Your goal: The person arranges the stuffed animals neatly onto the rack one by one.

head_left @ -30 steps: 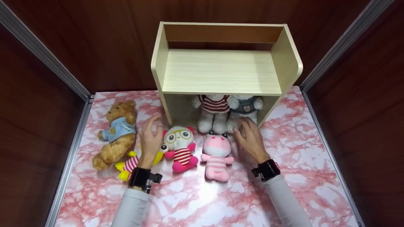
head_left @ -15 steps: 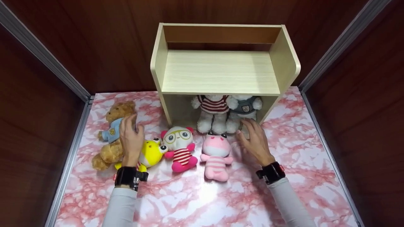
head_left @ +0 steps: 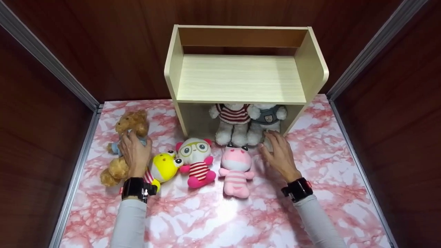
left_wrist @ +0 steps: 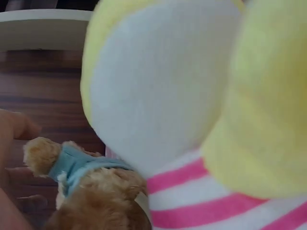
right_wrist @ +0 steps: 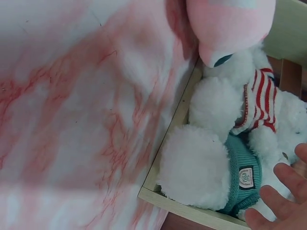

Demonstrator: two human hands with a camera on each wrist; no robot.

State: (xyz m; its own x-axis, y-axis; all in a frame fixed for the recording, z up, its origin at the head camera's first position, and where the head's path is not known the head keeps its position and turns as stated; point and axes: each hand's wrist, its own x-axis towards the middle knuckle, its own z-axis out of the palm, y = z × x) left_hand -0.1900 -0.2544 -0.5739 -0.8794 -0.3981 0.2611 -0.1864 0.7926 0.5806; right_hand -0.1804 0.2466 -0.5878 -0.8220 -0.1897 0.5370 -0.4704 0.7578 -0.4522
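Note:
My left hand (head_left: 135,151) lies over the body of a brown teddy bear (head_left: 133,120) in a light blue hoodie, at the far left. In the left wrist view its fingers (left_wrist: 21,125) reach beside the bear's paw, not curled round it. A yellow frog plush (head_left: 164,167) is right by that wrist and fills much of the left wrist view. My right hand (head_left: 280,158), fingers loosely spread, hovers in front of a white bear (right_wrist: 194,167) in a teal-grey sweater. Another white bear (head_left: 233,115) in red and white stripes sits beside it, both heads hidden under the shelf board.
The pale wooden shelf unit (head_left: 241,77) stands at the back, bears in its lower compartment. A panda plush (head_left: 198,170) with glasses and a pink striped plush (head_left: 236,172) lie before it on the marbled tabletop (head_left: 193,224). Dark wooden walls (head_left: 41,137) enclose the sides.
My left hand has moved left from beside the panda plush, over the frog plush, and down onto the brown teddy bear. The right hand has drifted slightly right.

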